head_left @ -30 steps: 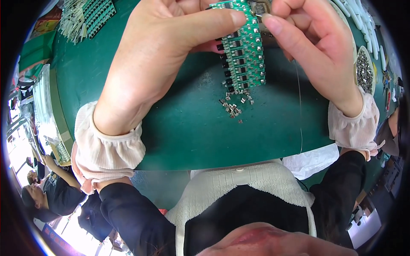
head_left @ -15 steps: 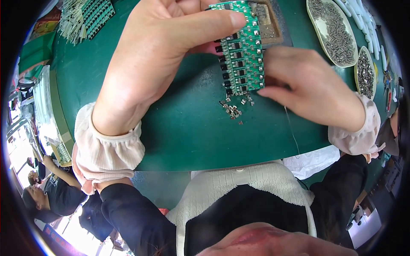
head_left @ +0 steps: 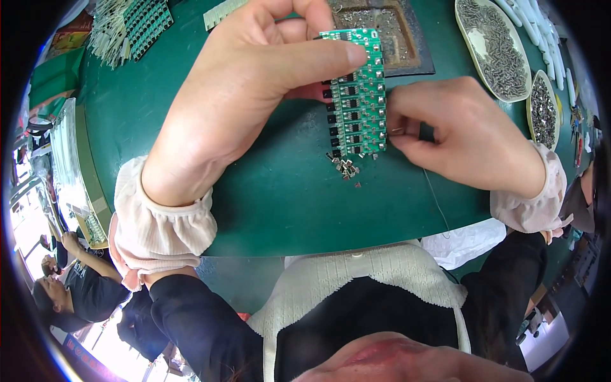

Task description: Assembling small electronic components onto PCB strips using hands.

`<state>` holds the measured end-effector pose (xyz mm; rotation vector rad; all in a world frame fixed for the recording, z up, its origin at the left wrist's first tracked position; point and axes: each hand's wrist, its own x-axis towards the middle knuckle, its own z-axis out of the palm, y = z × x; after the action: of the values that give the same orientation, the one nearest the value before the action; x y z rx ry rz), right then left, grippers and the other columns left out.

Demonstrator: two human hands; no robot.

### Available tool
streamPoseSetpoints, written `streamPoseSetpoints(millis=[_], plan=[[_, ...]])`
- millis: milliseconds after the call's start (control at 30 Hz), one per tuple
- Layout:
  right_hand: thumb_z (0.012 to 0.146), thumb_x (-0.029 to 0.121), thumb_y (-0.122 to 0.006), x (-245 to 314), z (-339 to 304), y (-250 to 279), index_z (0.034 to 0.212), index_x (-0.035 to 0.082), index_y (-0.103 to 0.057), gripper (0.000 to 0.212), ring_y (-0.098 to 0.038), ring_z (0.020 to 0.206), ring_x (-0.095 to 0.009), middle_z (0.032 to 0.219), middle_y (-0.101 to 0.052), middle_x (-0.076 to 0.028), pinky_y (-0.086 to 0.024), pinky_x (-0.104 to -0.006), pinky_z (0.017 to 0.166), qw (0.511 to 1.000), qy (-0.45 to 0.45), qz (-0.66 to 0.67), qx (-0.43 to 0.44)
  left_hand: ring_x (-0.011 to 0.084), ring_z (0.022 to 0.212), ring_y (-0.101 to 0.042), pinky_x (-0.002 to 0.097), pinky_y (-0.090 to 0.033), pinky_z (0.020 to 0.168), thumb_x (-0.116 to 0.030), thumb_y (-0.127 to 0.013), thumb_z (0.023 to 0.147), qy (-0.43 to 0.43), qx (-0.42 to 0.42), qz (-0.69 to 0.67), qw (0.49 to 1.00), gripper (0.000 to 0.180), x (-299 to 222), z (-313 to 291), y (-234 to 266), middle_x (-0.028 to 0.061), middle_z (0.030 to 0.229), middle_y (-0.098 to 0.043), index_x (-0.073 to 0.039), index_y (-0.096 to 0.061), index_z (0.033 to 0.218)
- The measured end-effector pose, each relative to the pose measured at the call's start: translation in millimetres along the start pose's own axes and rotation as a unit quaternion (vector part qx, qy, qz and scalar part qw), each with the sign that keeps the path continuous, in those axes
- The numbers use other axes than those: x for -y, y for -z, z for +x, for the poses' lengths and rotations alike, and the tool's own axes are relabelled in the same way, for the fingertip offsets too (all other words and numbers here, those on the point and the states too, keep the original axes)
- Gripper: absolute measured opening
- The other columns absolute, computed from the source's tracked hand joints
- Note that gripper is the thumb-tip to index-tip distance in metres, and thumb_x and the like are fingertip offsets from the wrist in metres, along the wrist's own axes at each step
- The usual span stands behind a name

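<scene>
My left hand (head_left: pixel 254 83) grips a green circuit board (head_left: pixel 366 95) with its thumb flat over the upper part; the fingers behind are mostly hidden. Small black parts line the board's left edge and shiny solder spots its right. Beside the lower right edge, my right hand (head_left: pixel 458 130) is closed in a pinch, with a small metal piece (head_left: pixel 398 131) glinting between thumb and fingers. Its exact shape is too small to tell. Just under the board's lower end lies a little heap of bent metal clips (head_left: pixel 347 167) on the green table (head_left: pixel 286 216).
A worn tray (head_left: pixel 414 44) sits beyond the board. At right stand a dish of small metal pins (head_left: pixel 503 57) and a smaller dish of metal parts (head_left: pixel 544 111). A thin wire (head_left: pixel 435 200) hangs below my right hand. More boards (head_left: pixel 147 25) lie far left; a person (head_left: pixel 89 280) is at lower left.
The circuit board has come down toward me with my left hand, uncovering more of the tray. My right fingers have shifted along its right edge, and a metal glint now shows between them.
</scene>
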<state>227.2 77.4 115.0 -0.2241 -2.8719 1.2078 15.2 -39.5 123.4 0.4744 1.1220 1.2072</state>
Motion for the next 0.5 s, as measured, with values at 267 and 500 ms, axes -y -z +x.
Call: streamPoseSetpoints(millis=[267, 500], plan=[[0.082, -0.004, -0.072, 8, -2, 15, 0.085, 0.001, -0.067, 0.008, -0.068, 0.072, -0.009, 0.078, -0.067, -0.003, -0.047, -0.0211, 0.052, 0.99, -0.044, 0.116, -0.064, 0.0094, 0.081, -0.066, 0.0212, -0.053, 0.074, 0.01, -0.067, 0.091, -0.011, -0.009, 0.041, 0.999, 0.025, 3, 0, 2, 0.0066, 0.094, -0.069, -0.005, -0.051, 0.102], [0.088, -0.005, -0.07, 9, -5, 12, 0.094, 0.001, -0.067, 0.009, -0.067, 0.077, -0.005, 0.096, -0.069, -0.001, -0.045, -0.0155, 0.053, 0.967, -0.081, 0.187, -0.153, 0.01, 0.086, -0.067, 0.0224, -0.055, 0.078, 0.012, -0.068, 0.089, 0.049, 0.012, 0.099, 0.994, 0.028, 10, 2, 3, 0.0067, 0.098, -0.07, -0.003, -0.052, 0.106]])
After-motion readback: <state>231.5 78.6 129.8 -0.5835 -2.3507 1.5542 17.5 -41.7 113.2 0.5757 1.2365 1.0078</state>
